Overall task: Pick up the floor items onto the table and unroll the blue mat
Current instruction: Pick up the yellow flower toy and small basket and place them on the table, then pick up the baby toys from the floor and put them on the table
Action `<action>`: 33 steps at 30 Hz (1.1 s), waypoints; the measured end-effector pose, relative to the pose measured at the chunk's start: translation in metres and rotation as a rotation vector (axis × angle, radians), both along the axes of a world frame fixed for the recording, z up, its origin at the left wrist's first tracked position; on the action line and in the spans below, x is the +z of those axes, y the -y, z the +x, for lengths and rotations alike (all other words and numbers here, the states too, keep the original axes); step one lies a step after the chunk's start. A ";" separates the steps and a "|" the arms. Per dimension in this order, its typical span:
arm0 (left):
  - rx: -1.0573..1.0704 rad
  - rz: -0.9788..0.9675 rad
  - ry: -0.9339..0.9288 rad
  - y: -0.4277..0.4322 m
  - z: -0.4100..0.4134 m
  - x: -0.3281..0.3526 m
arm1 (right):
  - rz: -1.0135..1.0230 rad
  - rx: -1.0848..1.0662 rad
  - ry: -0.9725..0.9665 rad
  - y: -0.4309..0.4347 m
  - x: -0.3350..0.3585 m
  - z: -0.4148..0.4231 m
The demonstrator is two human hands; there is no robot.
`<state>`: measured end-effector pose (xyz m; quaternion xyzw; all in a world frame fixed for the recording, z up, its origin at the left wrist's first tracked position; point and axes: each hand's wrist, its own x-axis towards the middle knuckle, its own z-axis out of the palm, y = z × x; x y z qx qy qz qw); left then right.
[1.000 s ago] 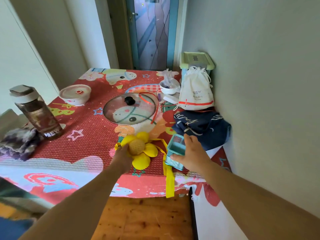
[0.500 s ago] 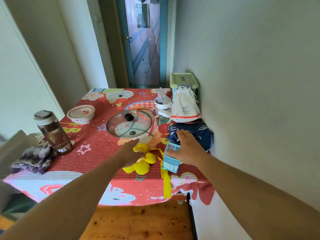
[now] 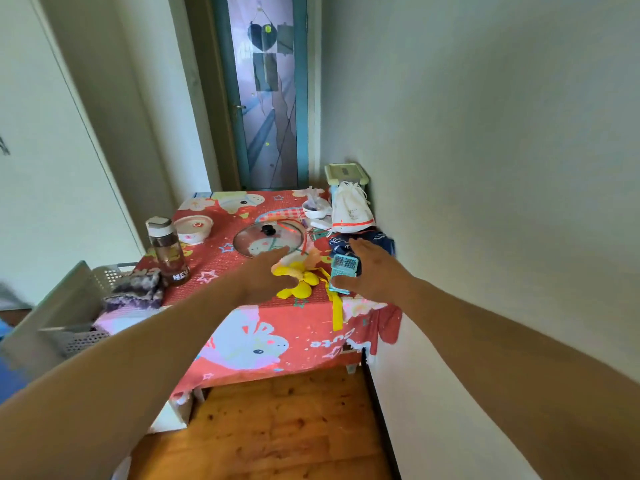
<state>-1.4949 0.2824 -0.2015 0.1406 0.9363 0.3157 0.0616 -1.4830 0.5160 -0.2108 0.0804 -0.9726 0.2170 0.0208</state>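
We seem to be at the set-down step: the yellow flower [image 3: 298, 287] and the teal box [image 3: 343, 271] both lie on the table [image 3: 207, 263] near its front edge, side by side, with the flower's yellow strap [image 3: 336, 315] hanging over the edge. Our left hand [image 3: 265, 273] is over the flower's left side, fingers straight and slightly apart, gripping nothing. Our right hand [image 3: 372, 271] is just right of the box, fingers straight and together, reaching over the navy cloth [image 3: 381, 239], with the thumb against the box's near end; it clamps nothing either. We cannot tell whether the palms touch the items or hover just above them. As for the blue mat, only a blurred blue patch [image 3: 7, 372] shows at the far left edge, and we cannot tell if that is it. The next move, as we judge it, calls for drawing both hands clear without dragging the strap or nudging the box off the edge, then turning down to the floor for whatever is left and for the mat. Counting: one flower, one box, one bottle [image 3: 168, 249], one glass lid [image 3: 268, 237], two bowls, a lidded one [image 3: 193, 228] and a small one [image 3: 313, 211], one white bag [image 3: 351, 213], one navy cloth, one purple cloth [image 3: 138, 289] and one grey crate [image 3: 69, 306] beside the table.
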 end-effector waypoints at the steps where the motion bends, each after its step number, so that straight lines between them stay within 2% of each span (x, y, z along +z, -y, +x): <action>1: -0.002 0.019 0.003 0.004 0.013 0.000 | -0.019 0.005 -0.002 0.004 0.000 0.013; 5: 0.019 0.066 0.073 0.027 0.069 -0.005 | -0.068 0.080 -0.040 0.031 -0.002 0.071; 11: 0.122 0.045 0.120 0.056 0.123 -0.031 | 0.002 0.129 0.119 0.058 -0.029 0.106; 16: 0.196 -0.011 0.210 0.076 0.159 -0.080 | -0.027 0.161 0.203 0.082 -0.080 0.141; 21: 0.217 -0.072 0.304 0.098 0.189 -0.146 | 0.026 0.178 0.298 0.105 -0.140 0.164; 27: 0.277 -0.039 0.433 0.143 0.223 -0.269 | 0.073 0.182 0.395 0.150 -0.256 0.185; 33: 0.363 -0.022 0.597 0.174 0.250 -0.475 | 0.129 0.218 0.502 0.190 -0.449 0.195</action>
